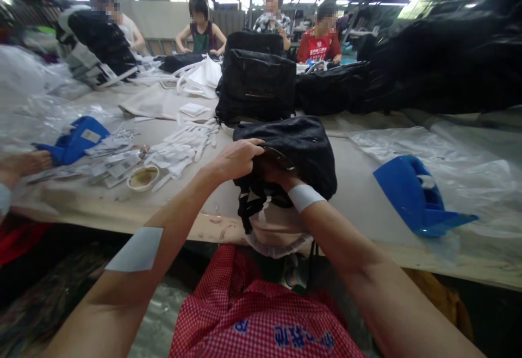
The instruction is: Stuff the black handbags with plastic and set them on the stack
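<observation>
A black handbag (304,148) stands at the near edge of the work table (359,184), right in front of me. My left hand (236,156) is closed on the bag's left upper rim at its opening. My right hand (281,176) reaches into the opening, and its fingers are hidden inside; only the wrist with a white band shows. Black straps and a pale plastic wrap (277,227) hang below the bag over the table edge.
Blue plastic scoops lie at the right (416,197) and at the left (77,140). White gloves (183,146), paper tags and a small bowl (142,177) lie left of the bag. More black bags (256,83) stand behind. Several people work at the far side. Another person's hand (24,165) rests at left.
</observation>
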Tool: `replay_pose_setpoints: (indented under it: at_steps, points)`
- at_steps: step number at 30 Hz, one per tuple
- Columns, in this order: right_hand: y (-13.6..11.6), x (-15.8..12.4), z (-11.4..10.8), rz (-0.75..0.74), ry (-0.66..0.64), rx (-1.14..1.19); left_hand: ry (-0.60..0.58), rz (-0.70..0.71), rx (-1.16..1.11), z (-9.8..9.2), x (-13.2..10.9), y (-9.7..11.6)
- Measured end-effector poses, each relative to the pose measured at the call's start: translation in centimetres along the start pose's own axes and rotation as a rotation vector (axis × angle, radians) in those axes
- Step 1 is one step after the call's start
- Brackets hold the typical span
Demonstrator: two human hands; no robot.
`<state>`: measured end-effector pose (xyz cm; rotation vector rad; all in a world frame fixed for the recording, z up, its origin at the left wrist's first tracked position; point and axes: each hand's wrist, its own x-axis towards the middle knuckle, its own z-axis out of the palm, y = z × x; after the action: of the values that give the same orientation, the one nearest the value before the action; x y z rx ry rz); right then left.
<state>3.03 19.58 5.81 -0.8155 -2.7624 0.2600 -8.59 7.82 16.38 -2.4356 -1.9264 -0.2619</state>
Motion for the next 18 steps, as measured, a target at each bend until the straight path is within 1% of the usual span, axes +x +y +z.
replay_pose_setpoints:
  at_steps: [1,2,3,4,5,7,9,11,12,13,15,18]
  points:
    - [-0.1,-0.7,-0.6,-0.041,0.004,0.025,0.012,-0.004,-0.016,0.3,0.0,-0.5]
    - [-0.2,-1.9,-1.2,-0.049,0.030,0.049,0.026,-0.003,-0.034,0.5,-0.1,-1.0]
    - [-0.5,-3.4,-1.7,-0.018,0.070,0.066,0.037,0.001,-0.053,0.8,-0.2,-1.3]
    - [-1.0,-5.0,-2.2,0.046,0.108,0.075,0.045,0.005,-0.072,1.0,-0.2,-1.6]
    - [-1.8,-6.8,-2.4,0.132,0.119,0.070,0.050,0.011,-0.091,1.2,-0.2,-1.7]
    - [-3.7,-10.0,-2.1,0.264,0.051,0.032,0.059,0.024,-0.129,1.3,0.0,-1.7]
    - [-5.7,-11.8,-1.1,0.325,0.015,-0.034,0.072,0.030,-0.161,1.3,0.3,-1.5]
    - [-7.0,-12.2,0.1,0.321,0.069,-0.102,0.076,0.030,-0.179,1.2,0.6,-1.3]
    - [-7.1,-12.1,0.7,0.292,0.097,-0.123,0.075,0.028,-0.181,1.1,0.7,-1.3]
    - [-7.0,-11.8,1.3,0.250,0.109,-0.132,0.072,0.027,-0.179,1.1,0.7,-1.2]
    - [-6.1,-11.4,2.1,0.147,0.086,-0.131,0.070,0.029,-0.171,1.1,0.7,-1.3]
    - [-4.5,-11.2,2.7,0.009,0.070,-0.146,0.087,0.013,-0.157,1.3,0.5,-1.3]
